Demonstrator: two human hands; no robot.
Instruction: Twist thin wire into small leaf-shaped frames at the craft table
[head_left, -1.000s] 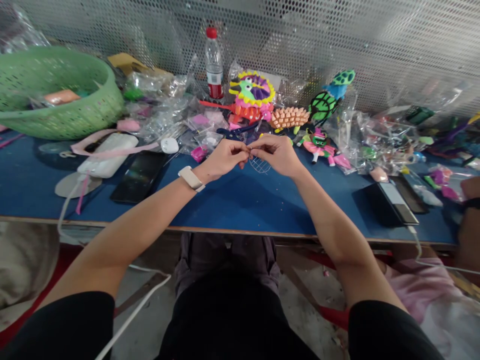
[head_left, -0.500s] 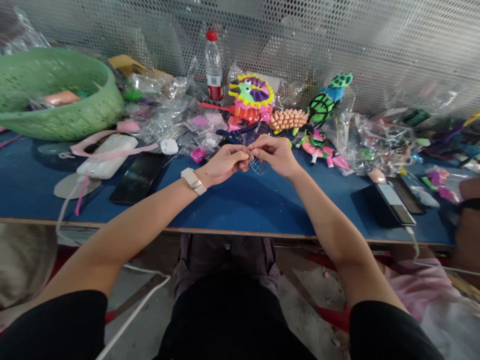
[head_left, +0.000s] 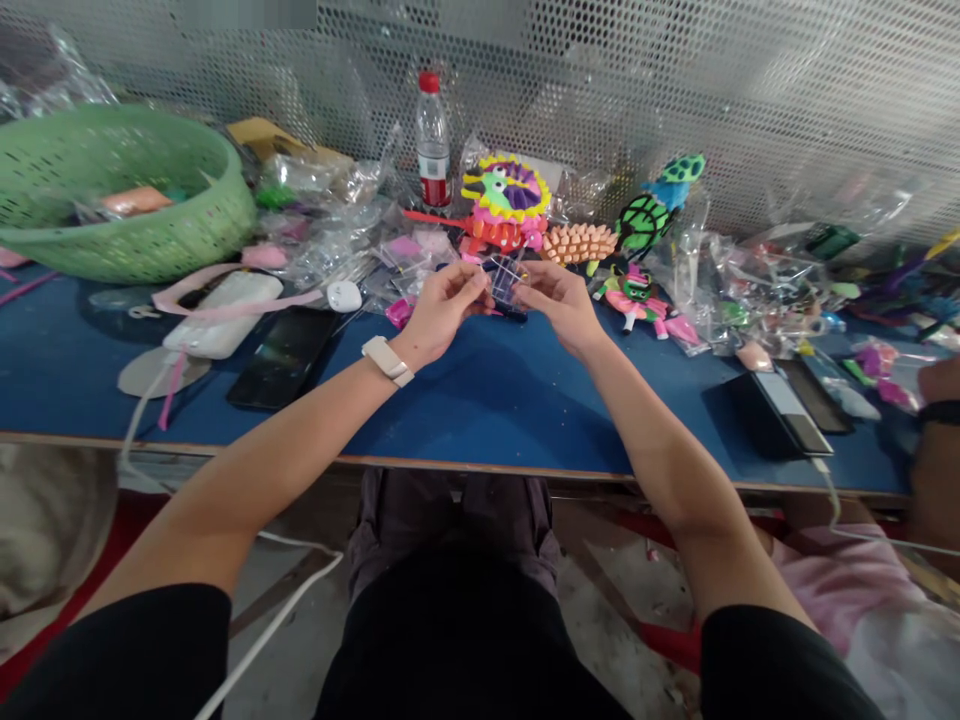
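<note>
A person's two bare hands meet over the far part of a blue bench (head_left: 487, 410), with a small piece of wire mesh (head_left: 507, 278) held up between them. The left hand (head_left: 439, 315) pinches the mesh near its left edge, thumb and fingers drawn close together. The right hand (head_left: 564, 305) grips the opposite edge in the same narrow way, its thumb toward the person. The exact contact of each fingertip is too small to make out. Something dark sits behind the mesh, too covered to identify.

A pale band (head_left: 387, 361) circles the left wrist. Just beyond the hands stands a toy figure with a yellow-edged frill (head_left: 512, 190), and right of it lies an orange spiky piece (head_left: 579, 243). Farther right is a green toy with black lines (head_left: 643, 222); nearer the right hand, a small figure in pink and green (head_left: 636, 297) rests on the bench. A red-capped bottle (head_left: 433, 150) stands upright behind the left hand, near a perforated metal sheet (head_left: 570, 90).

To the left, a green basket (head_left: 202, 225) sits behind a white device (head_left: 225, 315), with a black phone (head_left: 285, 360) lying nearer the left forearm. Clear plastic bags (head_left: 322, 235) spread between the basket and the toys. At the right edge, part of another person's arm (head_left: 939, 450) shows.
</note>
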